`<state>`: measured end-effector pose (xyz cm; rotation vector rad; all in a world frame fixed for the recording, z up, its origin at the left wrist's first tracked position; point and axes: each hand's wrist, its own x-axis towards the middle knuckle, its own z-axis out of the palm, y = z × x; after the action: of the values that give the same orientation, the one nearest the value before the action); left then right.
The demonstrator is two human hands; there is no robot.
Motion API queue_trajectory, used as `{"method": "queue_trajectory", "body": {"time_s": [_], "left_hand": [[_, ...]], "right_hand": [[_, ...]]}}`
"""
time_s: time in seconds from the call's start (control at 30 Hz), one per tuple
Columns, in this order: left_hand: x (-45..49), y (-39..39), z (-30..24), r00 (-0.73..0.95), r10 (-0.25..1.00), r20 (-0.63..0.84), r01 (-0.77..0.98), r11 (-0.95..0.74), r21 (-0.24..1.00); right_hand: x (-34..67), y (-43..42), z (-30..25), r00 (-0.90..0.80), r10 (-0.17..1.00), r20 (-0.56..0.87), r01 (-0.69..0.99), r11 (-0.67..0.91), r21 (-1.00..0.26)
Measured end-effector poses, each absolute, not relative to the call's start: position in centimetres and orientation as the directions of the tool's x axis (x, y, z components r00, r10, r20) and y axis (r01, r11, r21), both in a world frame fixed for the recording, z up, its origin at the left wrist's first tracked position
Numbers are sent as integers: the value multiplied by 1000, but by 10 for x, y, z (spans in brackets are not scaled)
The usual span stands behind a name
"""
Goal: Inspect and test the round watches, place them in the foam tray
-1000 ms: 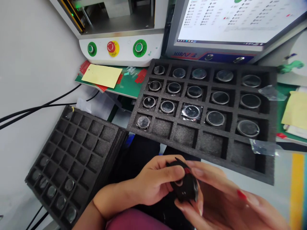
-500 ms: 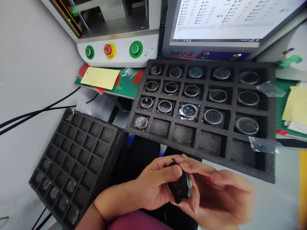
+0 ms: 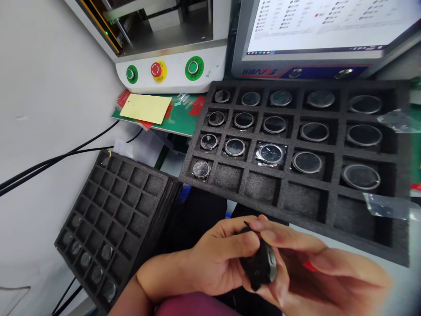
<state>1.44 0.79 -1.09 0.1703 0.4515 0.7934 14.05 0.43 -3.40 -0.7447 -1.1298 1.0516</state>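
At the lower middle I hold a dark watch case, tilted, its back partly showing and a silver edge with a side button facing right. My left hand is closed around it, thumb pressed on the upper part. The fingers of my right hand grip the case from the right and pinch near its top edge, where a thin dark tip sticks up. Something small and red shows among the right fingers; what it is I cannot make out. The far side of the case is hidden.
Beyond my hands lies a black foam tray with round watches in most pockets. A stack of foam trays at left carries several small round parts. Behind stand a machine with buttons, a yellow paper and a monitor.
The whole view has shifted, so tray and hands appear farther right. Both hands keep their hold on the watch case, with little change in grip.
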Motion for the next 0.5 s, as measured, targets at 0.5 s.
{"method": "queue_trajectory", "body": {"time_s": [0.5], "left_hand": [[25,20,-4,571,734,-368,-681,673,288]], "right_hand": [[140,10,-40,3,881,473,-283,454,-845]]}}
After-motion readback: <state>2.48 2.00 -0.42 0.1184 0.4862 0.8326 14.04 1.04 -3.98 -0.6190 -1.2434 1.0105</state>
